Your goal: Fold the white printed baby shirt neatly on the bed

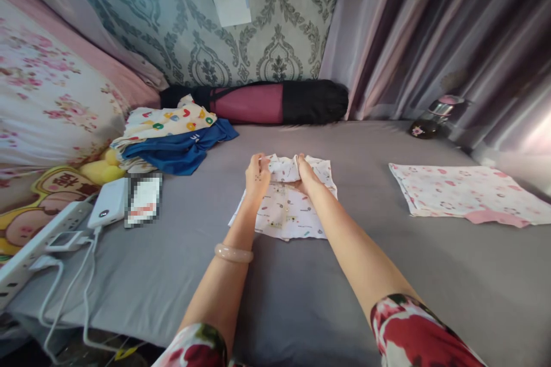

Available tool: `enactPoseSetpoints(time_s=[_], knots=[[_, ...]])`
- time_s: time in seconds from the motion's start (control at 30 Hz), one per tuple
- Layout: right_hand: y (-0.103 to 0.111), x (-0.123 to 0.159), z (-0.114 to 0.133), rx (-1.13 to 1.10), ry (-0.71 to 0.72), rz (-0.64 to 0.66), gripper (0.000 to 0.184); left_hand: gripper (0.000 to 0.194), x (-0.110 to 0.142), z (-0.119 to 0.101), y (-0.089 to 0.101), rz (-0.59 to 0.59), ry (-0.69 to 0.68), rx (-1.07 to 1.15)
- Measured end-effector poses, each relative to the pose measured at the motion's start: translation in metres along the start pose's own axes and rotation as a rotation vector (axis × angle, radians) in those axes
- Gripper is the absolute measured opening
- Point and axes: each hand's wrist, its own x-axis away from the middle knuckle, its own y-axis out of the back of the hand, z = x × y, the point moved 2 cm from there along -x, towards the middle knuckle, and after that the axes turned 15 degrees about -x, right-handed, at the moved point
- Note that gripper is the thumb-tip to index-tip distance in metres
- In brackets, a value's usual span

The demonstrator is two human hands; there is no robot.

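A small white garment with a tiny coloured print lies on the grey bed in front of me, its far part lifted and folded over. My left hand grips the left side of this raised part, fingers curled round the fabric. My right hand holds its right side, thumb on top and the other fingers partly hidden beneath the cloth. The near part of the garment rests flat below both hands.
Folded pink-and-white cloth lies to the right, a dark glass jug behind it. Crumpled clothes are at the left, near a white power bank and a power strip. A maroon-and-black bag lies along the wall.
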Motion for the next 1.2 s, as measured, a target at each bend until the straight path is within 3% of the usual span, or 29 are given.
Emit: enactPoseSetpoints(time_s=[0.07, 0.17, 0.27, 0.4, 0.53, 0.7, 1.0, 1.1, 1.2], knots=[[0.002, 0.0, -0.001, -0.042, -0.104, 0.032, 0.079, 0.033, 0.0, 0.013, 0.006, -0.039, 0.016, -0.165], [0.003, 0.001, 0.001, -0.056, -0.173, 0.068, 0.075, 0.04, 0.0, 0.028, 0.01, 0.02, 0.034, -0.355], [0.002, 0.003, 0.002, -0.175, -0.164, 0.063, 0.059, 0.04, 0.002, 0.035, 0.009, 0.106, 0.042, -0.48], [0.002, 0.003, -0.005, -0.292, -0.197, -0.004, 0.028, 0.04, 0.006, 0.035, 0.008, 0.118, 0.002, -0.594], [0.011, 0.001, -0.013, -0.125, -0.112, -0.046, 0.023, 0.039, 0.009, 0.035, 0.009, 0.1, -0.002, -0.639], [0.026, -0.003, -0.017, -0.017, -0.092, -0.005, 0.025, 0.039, 0.01, 0.035, 0.008, 0.089, 0.006, -0.687], [0.049, -0.005, -0.005, 0.102, -0.076, -0.091, 0.027, 0.035, 0.009, 0.03, 0.008, 0.096, 0.053, -0.705], [0.053, 0.009, 0.013, 0.358, -0.038, -0.126, 0.03, 0.037, 0.005, 0.02, 0.008, 0.085, 0.017, -0.732], [0.049, 0.027, 0.026, 0.705, 0.136, -0.137, 0.032, 0.039, 0.001, 0.007, 0.004, 0.075, -0.16, -0.736]])
